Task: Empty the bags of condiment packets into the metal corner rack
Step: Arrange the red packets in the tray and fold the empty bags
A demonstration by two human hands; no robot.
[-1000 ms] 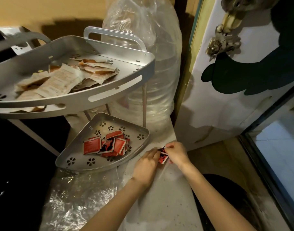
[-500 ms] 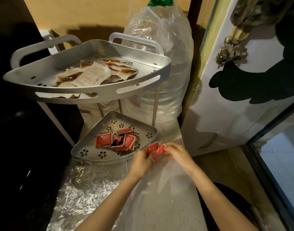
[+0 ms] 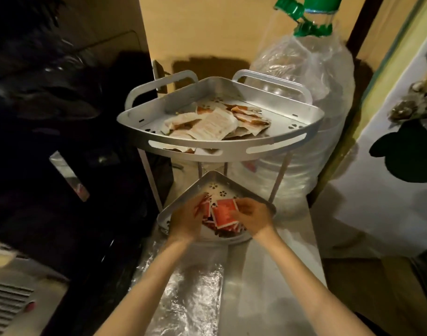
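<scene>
Both bare forearms reach forward from the bottom of the view and converge, the wrists close together but apart. The left hand (image 3: pixel 185 220) is turned with its back toward the camera, the fingers (image 3: pixel 200 202) curled forward and downward, closing on small red square condiment packets (image 3: pixel 206 210) at their tips. The right hand (image 3: pixel 252 218) sits just beside it at the same height, palm angled inward, thumb and fingers pinching the right edge of a red square white-bordered packet (image 3: pixel 224 213) held flat between the two hands. The left hand is slightly blurred.
</scene>
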